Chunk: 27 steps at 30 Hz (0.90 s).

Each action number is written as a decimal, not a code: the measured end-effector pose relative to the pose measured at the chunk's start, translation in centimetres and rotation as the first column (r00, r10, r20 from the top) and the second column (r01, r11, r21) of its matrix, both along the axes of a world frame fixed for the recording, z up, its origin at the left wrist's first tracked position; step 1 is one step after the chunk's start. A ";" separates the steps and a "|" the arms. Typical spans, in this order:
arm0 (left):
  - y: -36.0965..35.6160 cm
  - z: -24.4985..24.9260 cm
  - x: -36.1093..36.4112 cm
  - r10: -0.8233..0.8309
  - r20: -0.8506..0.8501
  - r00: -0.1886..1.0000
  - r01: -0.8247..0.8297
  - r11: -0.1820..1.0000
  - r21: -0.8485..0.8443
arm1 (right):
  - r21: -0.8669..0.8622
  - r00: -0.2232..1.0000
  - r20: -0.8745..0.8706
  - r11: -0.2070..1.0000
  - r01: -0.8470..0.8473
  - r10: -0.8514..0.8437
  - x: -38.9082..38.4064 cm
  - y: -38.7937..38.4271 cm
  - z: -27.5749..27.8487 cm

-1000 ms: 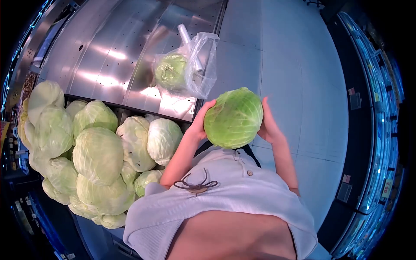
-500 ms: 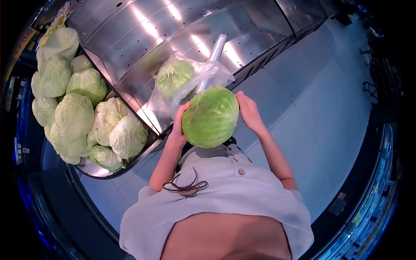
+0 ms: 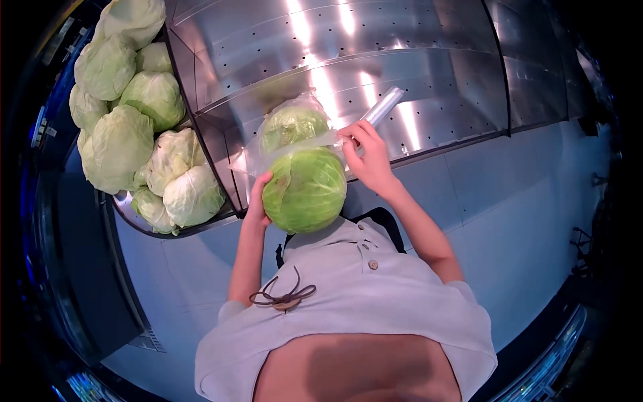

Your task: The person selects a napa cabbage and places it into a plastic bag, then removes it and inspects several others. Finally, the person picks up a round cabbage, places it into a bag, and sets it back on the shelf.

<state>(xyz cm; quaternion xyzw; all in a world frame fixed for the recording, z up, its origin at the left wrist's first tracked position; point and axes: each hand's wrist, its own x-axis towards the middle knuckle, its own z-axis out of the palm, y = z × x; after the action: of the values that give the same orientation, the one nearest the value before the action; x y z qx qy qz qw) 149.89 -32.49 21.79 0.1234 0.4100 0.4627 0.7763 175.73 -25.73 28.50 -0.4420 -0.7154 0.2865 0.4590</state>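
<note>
A green cabbage (image 3: 305, 194) is held in front of my body, with my left hand (image 3: 258, 197) closed around its left side. Just beyond it, a second cabbage (image 3: 295, 126) lies inside a clear plastic bag (image 3: 258, 155) on the metal shelf. My right hand (image 3: 365, 151) pinches the edge of the bag's mouth between thumb and fingers, to the right of the held cabbage. Past my right hand, a roll of clear plastic (image 3: 386, 104) rests slanting on the shelf.
Several cabbages (image 3: 117, 147) are piled in a bin at the left. A dark divider (image 3: 194, 110) separates them from the perforated metal display shelf (image 3: 442, 87). Tiled floor (image 3: 495, 194) shows at the right, below the shelf's front rim.
My right hand has left the cabbage's right side and taken hold of the bag's edge. The held cabbage now sits against the bag's near side. The camera view has turned.
</note>
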 end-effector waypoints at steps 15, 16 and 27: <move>-5.6 -0.4 10.8 0.504 -0.112 0.857 -0.494 0.863 0.105 | -0.070 0.943 -0.075 0.942 -0.328 0.323 4.4 3.8 -2.0; -5.7 -0.6 11.5 0.546 -0.090 0.833 -0.535 0.836 0.118 | -0.044 0.935 -0.067 0.936 -0.350 0.347 4.8 4.3 -2.4; -3.5 0.0 16.1 0.889 -0.012 0.458 -0.863 0.448 0.236 | 0.199 0.882 -0.063 0.871 -0.448 0.468 8.0 0.9 -5.5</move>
<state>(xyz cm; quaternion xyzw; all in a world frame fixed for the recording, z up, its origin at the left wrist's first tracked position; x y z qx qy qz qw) 165.94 -36.01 21.80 0.0002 0.4181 0.8251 0.3800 183.76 -24.82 22.96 -0.2004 -0.7963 0.3455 0.4542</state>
